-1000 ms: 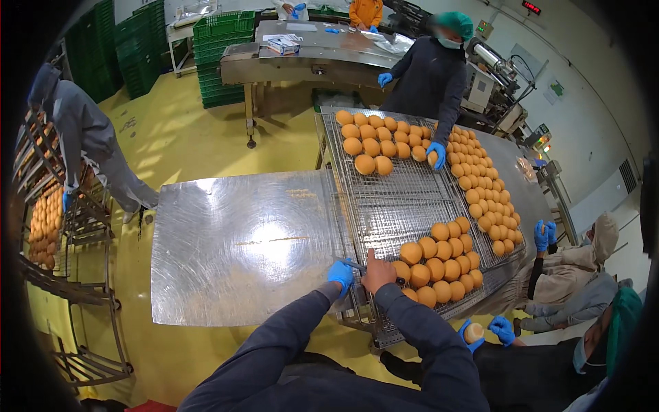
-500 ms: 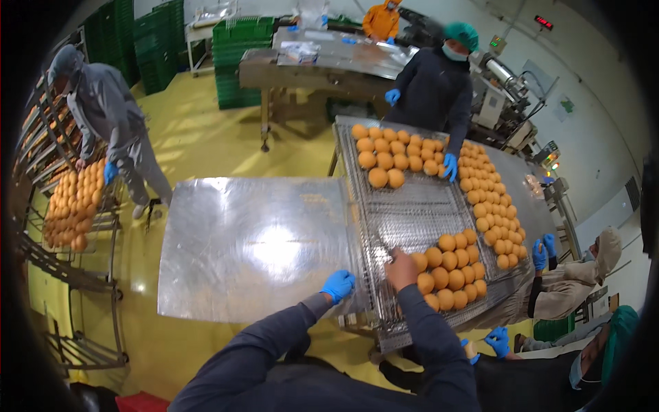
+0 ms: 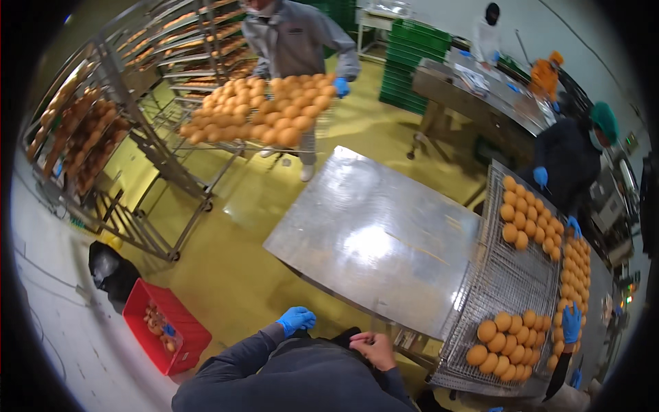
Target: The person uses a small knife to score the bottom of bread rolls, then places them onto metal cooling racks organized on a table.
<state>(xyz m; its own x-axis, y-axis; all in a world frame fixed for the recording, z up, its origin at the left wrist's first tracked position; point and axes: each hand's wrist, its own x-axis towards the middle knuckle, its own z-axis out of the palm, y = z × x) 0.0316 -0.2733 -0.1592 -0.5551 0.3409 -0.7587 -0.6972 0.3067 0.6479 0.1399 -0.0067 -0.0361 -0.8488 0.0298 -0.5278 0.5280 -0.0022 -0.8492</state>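
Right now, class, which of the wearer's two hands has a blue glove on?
The left hand: it is gloved in blue, whereas the right hand, nearer the metal table, is bare.

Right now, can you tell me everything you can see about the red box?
The red box is an open-topped, four-cornered crate with smooth walls that look like plastic. It seems to stand on the yellow floor, turned at an angle, near the white wall. Inside lie light-brown pieces and something blue, too small to make out. A black bag sits just beyond it; I can't tell whether they touch. The person's left hand is apart from it.
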